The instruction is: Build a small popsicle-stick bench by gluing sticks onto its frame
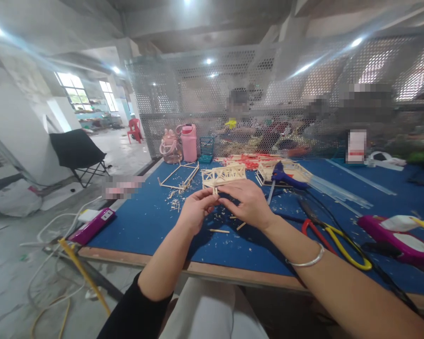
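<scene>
My left hand (196, 207) is closed in a pinch on a short wooden stick (215, 191). From the other side my right hand (245, 200) reaches the same stick, its thumb and forefinger closing at the stick. Right behind the fingertips is a small truss frame of pale wooden sticks (228, 173); whether the pinched stick is joined to it I cannot tell. A flat wooden frame (180, 176) lies to the left, and a boxy one (265, 175) to the right. On that box's right side rests a blue glue gun (289, 178).
Wood scraps litter the blue tabletop (137, 226). Clear glue sticks (339, 190), pliers with red and yellow handles (349, 249) and a magenta power strip (399, 240) lie right. Behind are red-tipped sticks (254, 161), a pink bottle (189, 143) and a perforated metal screen (198, 94). People sit beyond.
</scene>
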Motion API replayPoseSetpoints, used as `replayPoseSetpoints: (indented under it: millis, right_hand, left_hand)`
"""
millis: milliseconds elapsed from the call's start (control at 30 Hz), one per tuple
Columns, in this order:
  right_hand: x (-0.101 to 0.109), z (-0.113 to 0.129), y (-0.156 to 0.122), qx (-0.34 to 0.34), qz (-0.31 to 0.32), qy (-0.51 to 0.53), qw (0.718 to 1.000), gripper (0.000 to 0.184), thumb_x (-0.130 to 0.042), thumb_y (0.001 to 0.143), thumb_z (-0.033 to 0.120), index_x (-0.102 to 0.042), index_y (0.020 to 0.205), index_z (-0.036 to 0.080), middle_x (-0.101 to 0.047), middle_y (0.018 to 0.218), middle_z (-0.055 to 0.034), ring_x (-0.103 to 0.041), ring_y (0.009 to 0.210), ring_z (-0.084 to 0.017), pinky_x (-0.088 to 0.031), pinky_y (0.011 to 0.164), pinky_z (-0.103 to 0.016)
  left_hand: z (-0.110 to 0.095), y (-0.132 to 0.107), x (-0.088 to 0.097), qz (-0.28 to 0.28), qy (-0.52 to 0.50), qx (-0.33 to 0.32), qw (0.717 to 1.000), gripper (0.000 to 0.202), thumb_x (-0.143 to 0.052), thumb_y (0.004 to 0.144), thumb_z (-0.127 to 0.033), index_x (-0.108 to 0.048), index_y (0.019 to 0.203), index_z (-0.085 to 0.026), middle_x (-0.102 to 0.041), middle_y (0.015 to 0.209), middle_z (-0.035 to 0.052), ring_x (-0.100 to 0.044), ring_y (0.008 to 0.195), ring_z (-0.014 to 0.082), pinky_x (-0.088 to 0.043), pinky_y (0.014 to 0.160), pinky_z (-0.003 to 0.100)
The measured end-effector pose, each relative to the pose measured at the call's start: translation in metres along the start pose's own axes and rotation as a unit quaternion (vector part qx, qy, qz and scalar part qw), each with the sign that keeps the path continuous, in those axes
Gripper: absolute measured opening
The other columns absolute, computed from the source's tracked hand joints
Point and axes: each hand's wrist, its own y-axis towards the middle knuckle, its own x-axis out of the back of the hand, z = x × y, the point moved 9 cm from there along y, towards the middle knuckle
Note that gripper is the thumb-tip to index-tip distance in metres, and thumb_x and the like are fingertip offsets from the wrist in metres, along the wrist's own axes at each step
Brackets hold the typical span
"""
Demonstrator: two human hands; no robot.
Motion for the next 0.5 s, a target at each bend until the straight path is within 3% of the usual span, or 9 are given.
replayPoseSetpoints:
  millis: [233,500]
  right_hand:
    - [0.0066,0.0071,-0.0006,0.041,-0.047,-0.003,0.998,0.021,-0.055,0.085,0.03,-0.068,0.095,0.019,-0.072,0.096,-0.0063,-0.065,0.089,-0.021,-0.044,0.076,-0.035]
    - [0.0059,0.0044,0.0012,0.04,-0.024,0.011,0.999,0.021,-0.055,0.085,0.029,-0.067,0.1,0.022,-0.072,0.099,-0.005,-0.063,0.093,-0.02,-0.041,0.079,-0.036]
  left_hand:
    - [-0.0022,-0.0053,-0.002,0.023,-0.001,0.014,1.0,0.027,-0.081,0.046,-0.014,-0.066,0.069,-0.013,-0.066,0.058,0.0004,-0.061,0.053,0.0081,-0.04,0.049,0.016]
    - [-0.0054,-0.004,-0.0038,0.042,0.016,0.016,0.999,0.029,-0.08,0.053,-0.029,-0.068,0.073,-0.013,-0.071,0.066,0.0045,-0.066,0.063,0.0138,-0.044,0.055,0.02]
